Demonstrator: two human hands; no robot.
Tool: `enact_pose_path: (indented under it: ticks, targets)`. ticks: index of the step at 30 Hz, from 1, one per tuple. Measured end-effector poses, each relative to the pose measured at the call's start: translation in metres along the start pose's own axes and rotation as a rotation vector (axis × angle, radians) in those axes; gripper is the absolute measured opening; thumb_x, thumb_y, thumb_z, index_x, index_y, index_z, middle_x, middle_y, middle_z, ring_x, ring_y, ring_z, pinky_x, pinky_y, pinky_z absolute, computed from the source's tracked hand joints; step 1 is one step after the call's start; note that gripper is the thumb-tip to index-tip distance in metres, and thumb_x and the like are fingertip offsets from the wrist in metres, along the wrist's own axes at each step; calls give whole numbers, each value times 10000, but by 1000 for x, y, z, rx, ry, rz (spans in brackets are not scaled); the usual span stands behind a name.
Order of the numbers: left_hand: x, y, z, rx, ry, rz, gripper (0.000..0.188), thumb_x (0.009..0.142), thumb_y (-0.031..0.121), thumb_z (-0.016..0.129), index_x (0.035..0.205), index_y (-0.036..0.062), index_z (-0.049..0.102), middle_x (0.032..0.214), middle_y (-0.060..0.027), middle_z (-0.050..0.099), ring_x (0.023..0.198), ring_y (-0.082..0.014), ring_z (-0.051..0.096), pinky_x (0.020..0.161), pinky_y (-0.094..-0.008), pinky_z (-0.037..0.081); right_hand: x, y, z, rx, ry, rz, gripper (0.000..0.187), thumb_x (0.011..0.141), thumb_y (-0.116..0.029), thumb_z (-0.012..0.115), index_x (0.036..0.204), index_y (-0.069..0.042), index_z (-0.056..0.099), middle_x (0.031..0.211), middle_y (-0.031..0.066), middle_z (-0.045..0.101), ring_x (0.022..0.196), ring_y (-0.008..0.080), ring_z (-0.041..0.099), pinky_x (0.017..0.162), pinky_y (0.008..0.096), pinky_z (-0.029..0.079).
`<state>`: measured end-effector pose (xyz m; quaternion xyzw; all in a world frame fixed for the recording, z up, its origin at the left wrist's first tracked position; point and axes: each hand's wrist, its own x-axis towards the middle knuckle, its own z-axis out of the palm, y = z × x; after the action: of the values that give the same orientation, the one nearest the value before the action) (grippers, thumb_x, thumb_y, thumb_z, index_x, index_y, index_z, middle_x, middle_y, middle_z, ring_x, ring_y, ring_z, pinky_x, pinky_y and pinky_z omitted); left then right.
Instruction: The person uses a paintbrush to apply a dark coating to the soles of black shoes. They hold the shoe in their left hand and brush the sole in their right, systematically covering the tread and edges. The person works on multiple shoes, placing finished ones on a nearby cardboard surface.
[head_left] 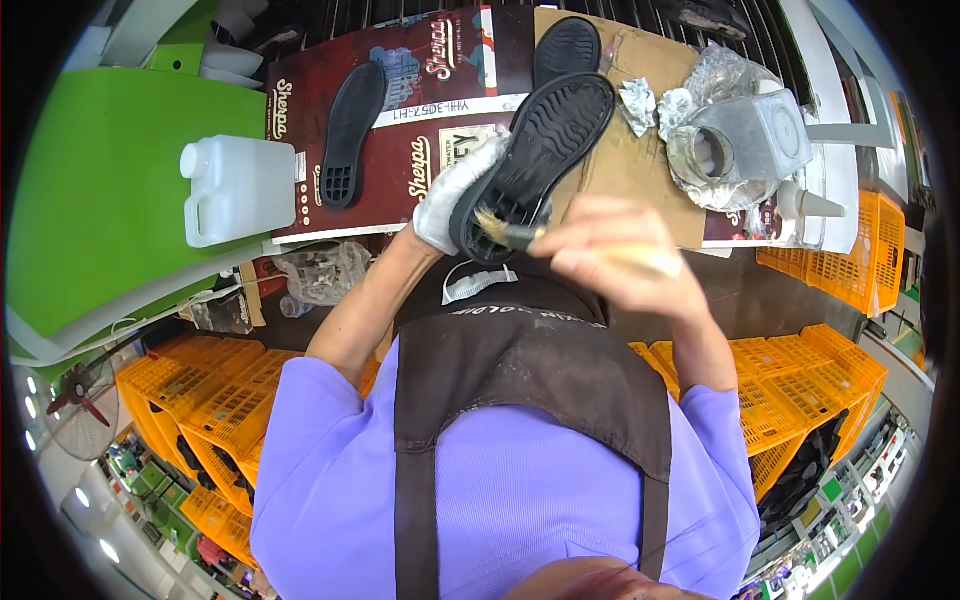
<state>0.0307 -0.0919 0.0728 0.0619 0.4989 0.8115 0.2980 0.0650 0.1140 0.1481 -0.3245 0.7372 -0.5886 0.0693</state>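
My left hand point(446, 197), in a white glove, grips a black shoe sole point(545, 140) by its side near the heel. The sole is tilted, with its toe end pointing away to the right. My bare right hand point(615, 255) is closed around the pale handle of a brush point(520, 236). The brush's bristles meet the heel part of the sole, whose recesses are partly hidden by brush and hand. Just beyond the held sole lies another black sole point(568, 50). A third sole point(353, 135) rests farther left on the dark red cardboard point(290, 165).
A white plastic jug point(240, 190) stands at the left by a green surface point(150, 180). At the right are a clear wide-mouthed container point(745, 140) in plastic wrap, crumpled white paper point(638, 105) and a nozzle bottle point(808, 203). Orange crates point(790, 375) stand on both sides of me.
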Motion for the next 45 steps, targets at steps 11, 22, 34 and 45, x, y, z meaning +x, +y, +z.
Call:
enact_pose_path:
  ticks: [11, 22, 34, 45]
  targets:
    - [-3, -9, -9, -668, -248, -157, 439, 960, 262, 300, 1267, -37, 397, 1194, -189, 519, 1055, -249, 556, 929, -367, 447, -1, 36, -14, -693, 307, 57, 292, 706, 13, 664, 988, -48, 617, 687, 101, 518, 608, 243, 540, 542, 325, 444]
    - [-10, 9, -19, -251, -16, -264, 417, 962, 272, 350, 1227, -38, 436, 1094, -121, 582, 969, -168, 587, 877, -295, 483, 8, 21, -33, -493, -112, -45, 268, 714, -44, 628, 976, -85, 660, 775, 54, 521, 740, 206, 548, 630, 304, 454]
    - [0, -18, -37, -207, -171, -77, 347, 937, 129, 381, 1218, -64, 438, 1178, -185, 524, 1074, -278, 525, 964, -362, 388, 11, 12, 12, -368, 297, 28, 114, 758, -25, 649, 870, -4, 638, 691, 117, 576, 589, 238, 575, 540, 317, 463]
    - [-3, 29, 4, 654, -34, 60, 544, 879, 229, 426, 1339, -39, 314, 1238, -194, 476, 1107, -241, 486, 943, -315, 364, 33, 15, -20, 221, 75, 645, 212, 804, -210, 590, 858, -32, 692, 756, 28, 657, 595, 51, 551, 509, 201, 439]
